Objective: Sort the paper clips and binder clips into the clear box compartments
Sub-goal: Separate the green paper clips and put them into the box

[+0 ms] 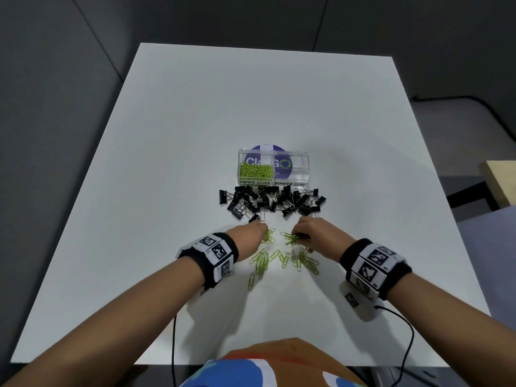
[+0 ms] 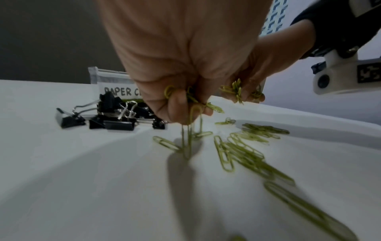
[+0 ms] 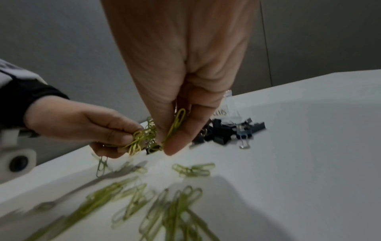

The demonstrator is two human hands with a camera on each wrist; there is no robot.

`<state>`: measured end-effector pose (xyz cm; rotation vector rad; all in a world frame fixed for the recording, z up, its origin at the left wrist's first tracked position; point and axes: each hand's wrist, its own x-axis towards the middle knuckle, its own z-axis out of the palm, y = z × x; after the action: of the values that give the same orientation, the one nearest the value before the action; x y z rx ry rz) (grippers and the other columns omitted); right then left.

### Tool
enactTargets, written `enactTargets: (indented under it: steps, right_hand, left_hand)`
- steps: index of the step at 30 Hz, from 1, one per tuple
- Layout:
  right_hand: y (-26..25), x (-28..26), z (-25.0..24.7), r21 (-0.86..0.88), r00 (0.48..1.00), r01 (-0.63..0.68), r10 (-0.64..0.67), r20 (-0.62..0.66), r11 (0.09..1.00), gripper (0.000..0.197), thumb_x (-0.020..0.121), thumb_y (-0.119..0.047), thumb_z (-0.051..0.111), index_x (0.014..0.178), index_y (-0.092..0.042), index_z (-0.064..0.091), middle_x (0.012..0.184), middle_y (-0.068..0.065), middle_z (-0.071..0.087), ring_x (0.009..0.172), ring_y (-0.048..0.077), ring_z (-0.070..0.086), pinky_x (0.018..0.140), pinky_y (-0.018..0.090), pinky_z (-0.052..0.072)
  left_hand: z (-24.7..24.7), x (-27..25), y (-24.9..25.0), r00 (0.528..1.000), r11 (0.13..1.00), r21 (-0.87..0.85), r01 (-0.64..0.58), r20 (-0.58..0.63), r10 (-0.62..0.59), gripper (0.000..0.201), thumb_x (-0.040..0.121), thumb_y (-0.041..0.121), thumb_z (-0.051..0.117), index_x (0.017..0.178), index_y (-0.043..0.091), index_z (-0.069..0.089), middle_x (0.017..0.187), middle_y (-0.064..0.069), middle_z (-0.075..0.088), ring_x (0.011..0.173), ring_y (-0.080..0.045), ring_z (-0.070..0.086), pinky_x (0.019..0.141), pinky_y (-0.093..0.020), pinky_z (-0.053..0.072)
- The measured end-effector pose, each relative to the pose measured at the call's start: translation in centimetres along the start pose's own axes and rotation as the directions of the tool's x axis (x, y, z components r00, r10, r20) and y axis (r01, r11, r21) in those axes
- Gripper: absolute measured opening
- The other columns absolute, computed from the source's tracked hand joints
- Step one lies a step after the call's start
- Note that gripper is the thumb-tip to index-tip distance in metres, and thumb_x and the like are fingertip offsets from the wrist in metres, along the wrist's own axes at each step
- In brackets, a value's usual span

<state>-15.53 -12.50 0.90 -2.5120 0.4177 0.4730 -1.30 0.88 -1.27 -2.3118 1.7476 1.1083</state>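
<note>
A clear two-compartment box [image 1: 303, 169] stands mid-table; its left half, labelled PAPER CLIPS, holds green paper clips [image 1: 255, 170], and its right half, labelled BINDER CLIPS, looks bare. Black binder clips [image 1: 268, 201] lie heaped just in front of it. Loose green paper clips [image 1: 282, 261] are scattered nearer me. My left hand [image 1: 258, 230] grips a bunch of green paper clips [image 2: 191, 101], a few dangling from it. My right hand [image 1: 303, 231] pinches another bunch of green paper clips [image 3: 177, 125] just above the table.
The white table [image 1: 195, 121] stretches wide around the box. A purple round sticker [image 1: 279, 148] shows through the box. Cables [image 1: 173, 344] run from both wrist bands toward me. A wooden piece [image 1: 499, 180] stands off the table's right side.
</note>
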Motion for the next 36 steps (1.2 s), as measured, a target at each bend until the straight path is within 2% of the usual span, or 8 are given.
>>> enactTargets:
  steps: [5, 8, 12, 15, 23, 28, 31, 36]
  right_hand:
    - [-1.9, -0.4, -3.7, 0.030, 0.993, 0.093, -0.091, -0.072, 0.995, 0.019, 0.090, -0.011, 0.056, 0.104, -0.003, 0.066, 0.093, -0.005, 0.050, 0.063, -0.007, 0.044, 0.058, 0.001, 0.038]
    - [-3.3, 0.9, -6.7, 0.055, 0.975, 0.121, -0.108, -0.193, 0.991, 0.018, 0.090, -0.013, 0.056, 0.101, -0.004, 0.067, 0.091, -0.004, 0.052, 0.062, -0.008, 0.045, 0.057, -0.001, 0.038]
    - [-4.7, 5.0, -10.1, 0.009, 0.935, 0.117, -0.107, -0.339, 0.993, 0.019, 0.090, -0.012, 0.057, 0.101, 0.000, 0.067, 0.096, 0.011, 0.061, 0.071, 0.016, 0.054, 0.068, 0.013, 0.041]
    - [-4.8, 9.4, -10.5, -0.113, 0.951, 0.039, -0.072, -0.300, 0.993, 0.019, 0.091, -0.008, 0.053, 0.102, 0.001, 0.066, 0.103, 0.017, 0.060, 0.087, 0.030, 0.059, 0.076, 0.031, 0.044]
    - [-4.8, 16.7, -7.7, -0.285, 0.996, -0.082, 0.072, -0.048, 0.955, 0.021, 0.091, 0.000, 0.047, 0.107, -0.001, 0.062, 0.114, 0.017, 0.060, 0.100, 0.029, 0.060, 0.076, 0.029, 0.042]
    - [-3.8, 13.7, -8.1, 0.034, 0.987, -0.017, 0.022, -0.157, 0.999, 0.036, 0.088, -0.011, 0.058, 0.125, -0.011, 0.056, 0.123, 0.009, 0.062, 0.108, 0.023, 0.059, 0.091, 0.030, 0.044]
    - [-3.1, 9.9, -8.2, 0.092, 0.952, 0.037, -0.007, -0.306, 0.995, 0.026, 0.090, -0.013, 0.056, 0.116, -0.009, 0.061, 0.113, 0.009, 0.066, 0.093, 0.019, 0.061, 0.084, 0.026, 0.047]
    - [-0.4, 4.2, -4.9, 0.029, 0.992, 0.003, 0.001, -0.124, 1.000, 0.021, 0.093, -0.015, 0.051, 0.108, -0.008, 0.064, 0.108, 0.008, 0.066, 0.094, 0.017, 0.060, 0.075, 0.010, 0.040]
  left_hand:
    - [-1.4, -2.2, -1.3, 0.996, 0.998, -0.063, -0.015, -0.091, 0.010, 0.035, 0.088, -0.013, 0.036, 0.117, 0.002, 0.047, 0.119, -0.012, 0.048, 0.084, -0.023, 0.054, 0.072, -0.026, 0.042]
    - [-3.0, -2.7, -2.1, 0.984, 0.997, -0.076, -0.016, -0.181, 0.002, 0.028, 0.092, -0.009, 0.034, 0.111, 0.004, 0.049, 0.113, -0.011, 0.049, 0.075, -0.014, 0.043, 0.068, -0.021, 0.035]
    - [-5.7, -3.0, -2.4, 0.960, 0.997, -0.080, -0.009, -0.279, -0.014, 0.019, 0.099, 0.004, 0.032, 0.107, 0.002, 0.049, 0.107, -0.011, 0.049, 0.078, -0.023, 0.049, 0.070, -0.030, 0.039]
    - [-7.5, -2.8, -2.6, 0.955, 0.997, -0.075, 0.009, -0.295, -0.031, 0.020, 0.100, 0.010, 0.032, 0.108, 0.001, 0.048, 0.107, -0.012, 0.048, 0.086, -0.031, 0.055, 0.077, -0.039, 0.043]
    - [-9.7, -0.9, -5.3, 0.964, 0.994, -0.054, 0.090, -0.247, -0.101, 0.023, 0.095, -0.001, 0.036, 0.113, 0.003, 0.049, 0.113, -0.013, 0.049, 0.090, -0.031, 0.057, 0.075, -0.033, 0.042]
    - [-11.8, 1.0, -5.0, 0.950, 0.995, -0.068, 0.077, -0.298, -0.094, 0.026, 0.095, -0.003, 0.033, 0.114, 0.003, 0.051, 0.109, -0.010, 0.048, 0.084, -0.028, 0.053, 0.069, -0.029, 0.038]
    - [-12.9, 3.0, -4.1, 0.952, 0.997, -0.068, 0.045, -0.300, -0.064, 0.027, 0.094, -0.004, 0.035, 0.115, 0.005, 0.052, 0.110, -0.009, 0.049, 0.081, -0.020, 0.050, 0.071, -0.027, 0.039]
    - [-13.3, 7.5, -2.7, 0.988, 0.991, 0.099, 0.086, -0.136, -0.072, 0.032, 0.093, -0.005, 0.038, 0.121, 0.001, 0.050, 0.124, -0.015, 0.049, 0.103, -0.030, 0.058, 0.084, -0.033, 0.047]
